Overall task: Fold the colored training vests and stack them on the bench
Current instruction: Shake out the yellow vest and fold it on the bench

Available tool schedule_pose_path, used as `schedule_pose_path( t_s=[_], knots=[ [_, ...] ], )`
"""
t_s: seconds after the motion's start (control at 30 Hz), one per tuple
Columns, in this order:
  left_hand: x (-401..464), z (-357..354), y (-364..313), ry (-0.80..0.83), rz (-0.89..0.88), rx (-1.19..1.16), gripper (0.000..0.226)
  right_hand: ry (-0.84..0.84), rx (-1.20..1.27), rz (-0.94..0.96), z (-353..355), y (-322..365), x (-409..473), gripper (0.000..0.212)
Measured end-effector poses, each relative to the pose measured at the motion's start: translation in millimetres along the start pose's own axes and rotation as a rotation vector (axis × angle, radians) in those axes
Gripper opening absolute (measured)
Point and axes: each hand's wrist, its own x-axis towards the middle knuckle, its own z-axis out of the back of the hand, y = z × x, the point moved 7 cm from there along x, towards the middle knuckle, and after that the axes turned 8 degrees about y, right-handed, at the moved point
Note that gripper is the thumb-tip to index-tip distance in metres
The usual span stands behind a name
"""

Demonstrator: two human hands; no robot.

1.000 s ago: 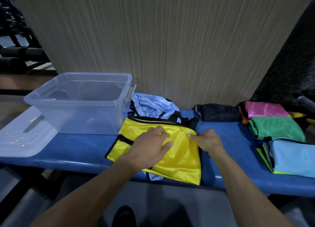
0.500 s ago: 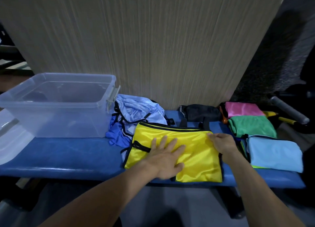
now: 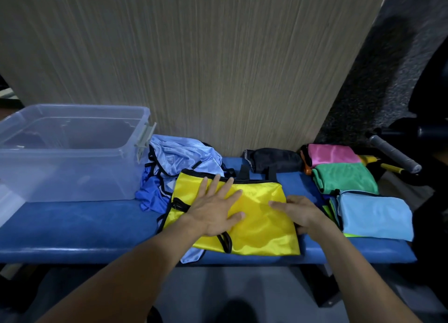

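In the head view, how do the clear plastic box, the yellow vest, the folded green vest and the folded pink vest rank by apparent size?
Largest to smallest:
1. clear plastic box
2. yellow vest
3. green vest
4. pink vest
The pink one lies farther from the camera and is partly covered, so the last two places are unsure.

We see open blue bench (image 3: 80,223) between the clear bin (image 3: 68,152) and the yellow vest (image 3: 261,216). The wood panel (image 3: 194,68) walls off the back. Crumpled blue vests (image 3: 179,160) crowd the bin's right side. Folded vests (image 3: 373,213) fill the right end, just beside the yellow one.
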Motion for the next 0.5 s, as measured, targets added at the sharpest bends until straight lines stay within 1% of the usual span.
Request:
schedule_pose_path(
  t_s=[0.07, 0.13, 0.2, 0.3, 0.37, 0.4, 0.5],
  knots=[
    [-0.3, 5.5, -6.7, -0.059, -0.076, 0.013, 0.068, 0.049, 0.050, 0.042, -3.0, 1.4, -3.3, 0.032],
    [0.4, -0.9, -7.7, -0.013, -0.134, -0.001, 0.068, 0.065, 0.129, 0.076, -4.8, 1.4, -6.0, 0.035],
    [0.6, -8.3, -3.8, 0.028, -0.153, -0.027, 0.071, 0.071, 0.220, 0.095, -3.2, 2.9, -8.7, 0.032],
    [-0.9, -7.8, -2.1, 0.010, -0.180, -0.055, 0.073, 0.078, 0.303, 0.114, 8.7, 10.2, -14.3, 0.023],
    [-1.4, -1.6, -1.8, -0.018, -0.206, -0.075, 0.068, 0.078, 0.359, 0.140, 19.1, 17.0, -19.6, 0.023],
    [-2.1, 2.8, 0.2, -0.062, -0.224, -0.112, 0.062, 0.086, 0.373, 0.151, 21.3, 19.9, -20.8, 0.025],
    [-11.5, 29.0, 13.9, -0.316, -0.264, -0.363, 0.033, 0.141, 0.333, 0.221, 5.8, 38.7, -25.7, 0.033]
  ],
)
